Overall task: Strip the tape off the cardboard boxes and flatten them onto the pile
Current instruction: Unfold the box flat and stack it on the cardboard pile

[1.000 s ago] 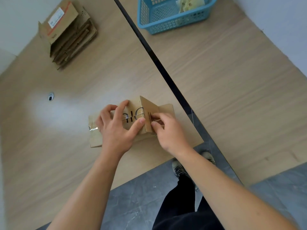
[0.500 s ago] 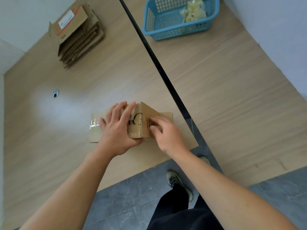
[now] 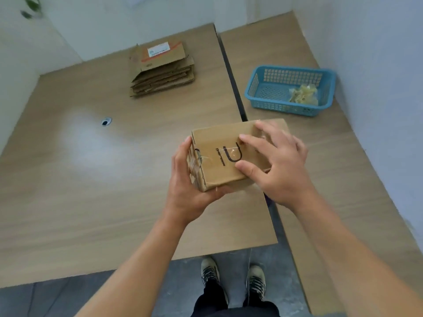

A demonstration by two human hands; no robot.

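While the fingers of our left hand (image 3: pixel 187 179) curl under the box's near corner, thumb up along its 9 o'clock edge, our right hand (image 3: pixel 279 165) lies spread on top, fingers (image 3: pixel 251 139) straight and flat, gripping nothing. The box (image 3: pixel 219 138) sits between the two, lifted clear of the table (image 3: pixel 91 179).

A second ago it lay on the table near the front edge with one flap standing up, our left hand pressing it down and our right hand picking at the flap. Now we have raised and turned it, so a closed face with black lettering looks up at us. Clear tape (image 3: pixel 203 160) runs across that face and wraps over the 9 o'clock end. We judge this side has yet to be stripped, so flattening must wait.

Further out, the pile (image 3: pixel 162 72) of flattened cardboard lies at 11 o'clock, well apart. A blue basket (image 3: pixel 281 108) at 2 o'clock holds a wad of crumpled tape (image 3: pixel 303 94). A dark gap (image 3: pixel 233 88) between the two tabletops runs from 12 o'clock toward us, beneath the box. A small round fitting (image 3: pixel 106 121) sits at 9 o'clock. Nothing lies between us and pile or basket.
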